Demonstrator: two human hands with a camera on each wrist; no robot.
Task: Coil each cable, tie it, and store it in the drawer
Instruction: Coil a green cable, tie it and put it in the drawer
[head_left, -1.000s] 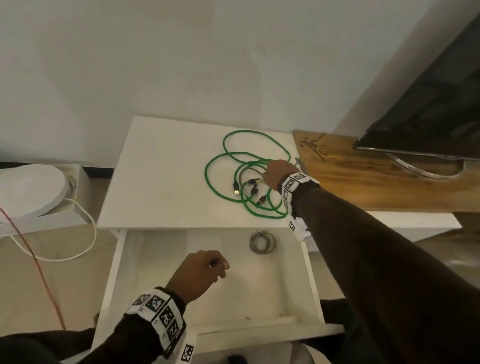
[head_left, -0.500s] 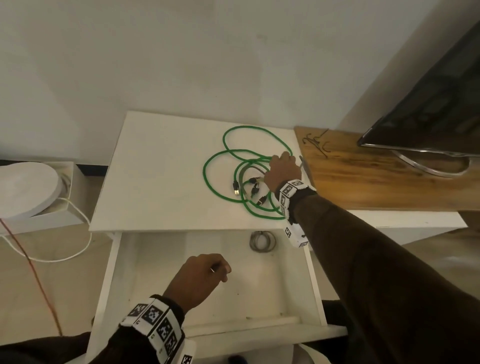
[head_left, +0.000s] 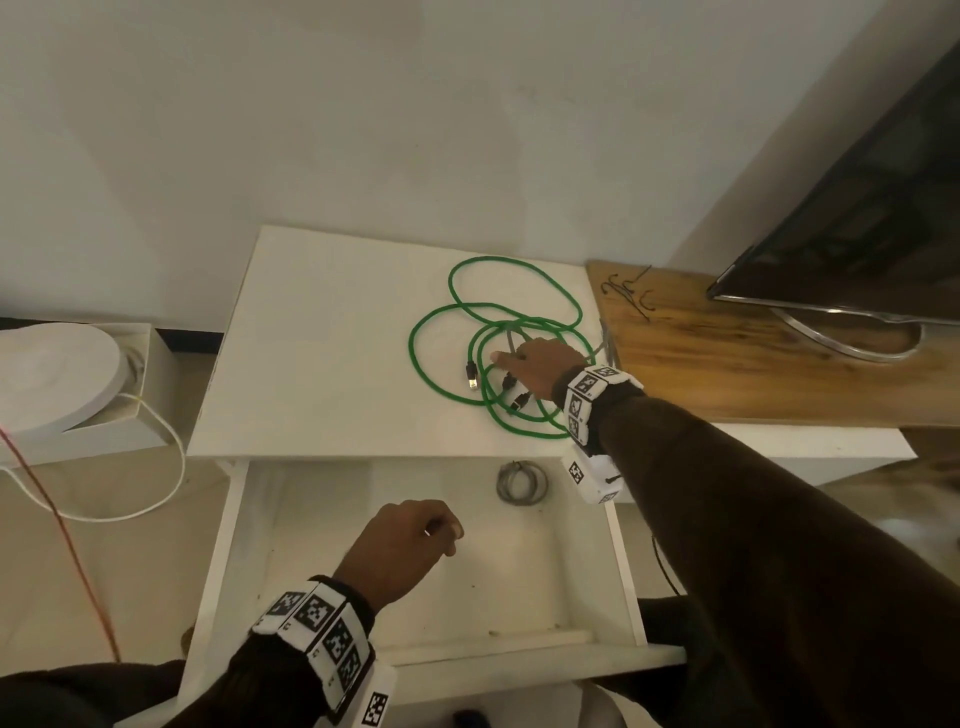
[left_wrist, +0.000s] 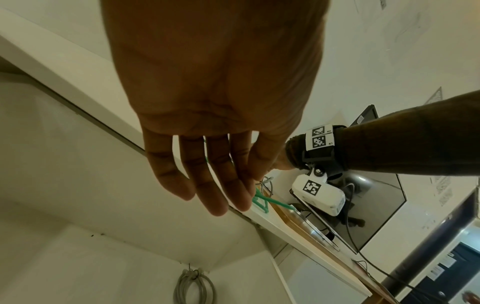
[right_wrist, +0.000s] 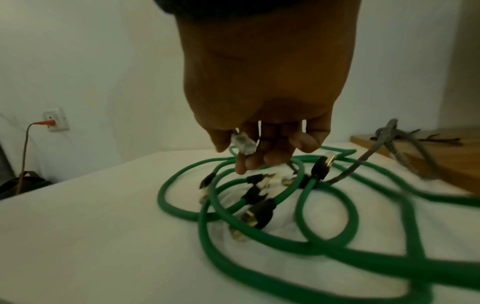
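Loose green cables (head_left: 431, 374) with black plugs lie tangled on the white table top (head_left: 322, 353). My right hand (head_left: 537, 364) hovers over the tangle's middle. In the right wrist view the right hand (right_wrist: 244, 152) pinches a clear plug (right_wrist: 242, 143) just above the green cables (right_wrist: 233, 242); a grey cable (right_wrist: 363, 162) trails off to the right. A short stretch of that grey cable (head_left: 510, 340) shows beside the fingers. My left hand (head_left: 415, 540) hangs over the open drawer (head_left: 519, 582), its fingers (left_wrist: 215, 195) relaxed and holding nothing. A coiled, tied grey cable (head_left: 521, 483) lies at the drawer's back.
A wooden board (head_left: 727, 364) with black twist ties (head_left: 631, 291) adjoins the table on the right, under a TV (head_left: 857, 234). On the floor at left stand a white box (head_left: 67, 374), a white cord (head_left: 171, 467) and a red wire (head_left: 62, 519).
My right hand has moved left from the wooden board's edge to the middle of the tangle and now pinches the clear plug. The left hand stays over the drawer.
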